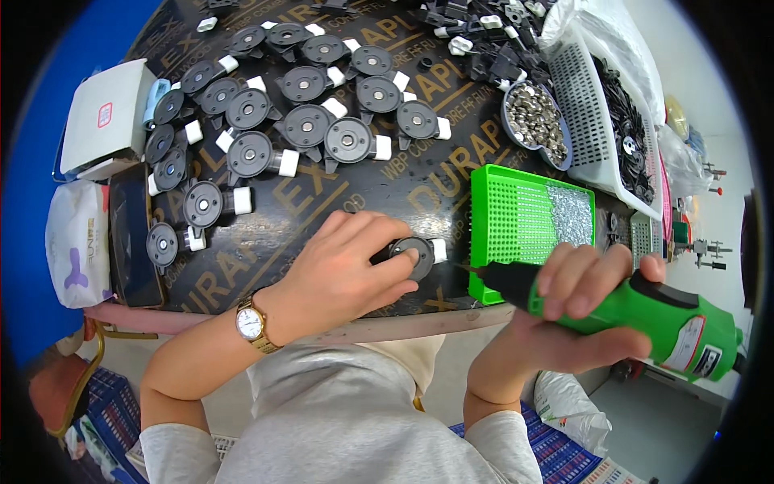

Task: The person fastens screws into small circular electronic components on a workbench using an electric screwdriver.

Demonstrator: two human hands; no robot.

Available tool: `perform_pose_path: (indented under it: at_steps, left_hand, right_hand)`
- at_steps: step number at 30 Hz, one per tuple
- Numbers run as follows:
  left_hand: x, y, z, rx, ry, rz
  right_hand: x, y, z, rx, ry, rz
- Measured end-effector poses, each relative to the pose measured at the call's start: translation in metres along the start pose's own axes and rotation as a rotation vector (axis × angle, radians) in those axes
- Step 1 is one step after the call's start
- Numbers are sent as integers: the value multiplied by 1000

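Observation:
My left hand (pixel 351 260) grips a black disc-shaped part (pixel 421 260) near the table's front edge. A white block sticks out from the part's right side, and my fingers hide its left side. In my right hand (pixel 584 294) is a green electric screwdriver (pixel 677 329), lying almost level with its dark tip pointing left. That tip is above the near edge of a green perforated tray (pixel 481 214), apart from the disc part. Small silvery screws (pixel 570 211) are heaped along the tray's right side.
Several similar disc parts (pixel 348 139) with white blocks cover the table's far left and middle. A bowl of metal pieces (pixel 534 117) and a white basket (pixel 568 105) of black parts stand at right. A white box (pixel 109 117), a soft pack (pixel 78 242) and a phone (pixel 137 242) lie left.

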State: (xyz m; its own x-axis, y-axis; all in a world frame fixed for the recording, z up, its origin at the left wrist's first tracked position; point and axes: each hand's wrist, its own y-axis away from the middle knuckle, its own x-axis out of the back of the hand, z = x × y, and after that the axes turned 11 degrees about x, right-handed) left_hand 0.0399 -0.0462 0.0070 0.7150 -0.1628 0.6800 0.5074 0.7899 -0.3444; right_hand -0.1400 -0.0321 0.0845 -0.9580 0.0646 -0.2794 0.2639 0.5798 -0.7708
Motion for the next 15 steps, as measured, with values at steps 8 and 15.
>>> perform_pose_path:
  at_steps: [8, 15]
  left_hand:
    - [1, 7, -3, 12, -14, 6]
    - [-1, 8, -3, 6, 27, 14]
  right_hand:
    - [-13, 14, 4, -55, -82, -116]
    - [-23, 15, 12, -4, 175, -248]
